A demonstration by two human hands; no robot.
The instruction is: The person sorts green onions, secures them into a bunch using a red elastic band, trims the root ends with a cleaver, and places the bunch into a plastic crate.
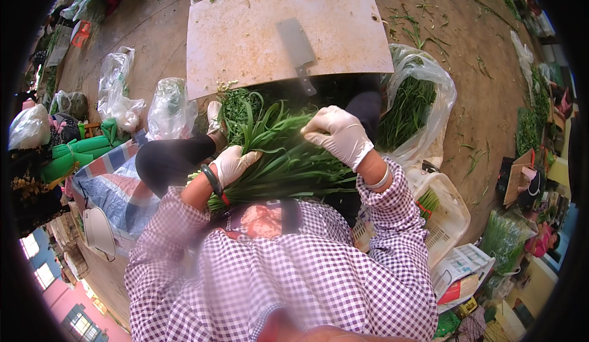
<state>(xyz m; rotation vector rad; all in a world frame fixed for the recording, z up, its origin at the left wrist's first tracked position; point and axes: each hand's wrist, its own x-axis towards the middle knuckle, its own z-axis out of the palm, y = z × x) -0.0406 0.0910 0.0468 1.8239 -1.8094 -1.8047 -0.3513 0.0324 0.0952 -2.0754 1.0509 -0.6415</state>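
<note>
A thick bunch of garlic chives [294, 164], long flat green leaves, lies across my lap. My left hand [235, 165], in a white glove, is closed round the bunch's left part, its fingers partly hidden by leaves. Above the bunch's right side is my right hand [340, 134], also gloved, with thumb and fingers pinched together. Whether a leaf is between those fingertips is too small to tell. Beyond my hands, a cleaver [297, 47] with a black handle rests on a stained white board [245, 35], its handle reaching past the near edge.
Right of my knee stands a clear plastic bag [445, 90] of cut greens, with a cream plastic basket [451, 219] nearer me. Stuffed clear bags [170, 112] and a striped woven sheet [113, 185] lie at left. Leaf scraps [417, 29] litter the floor at the far right.
</note>
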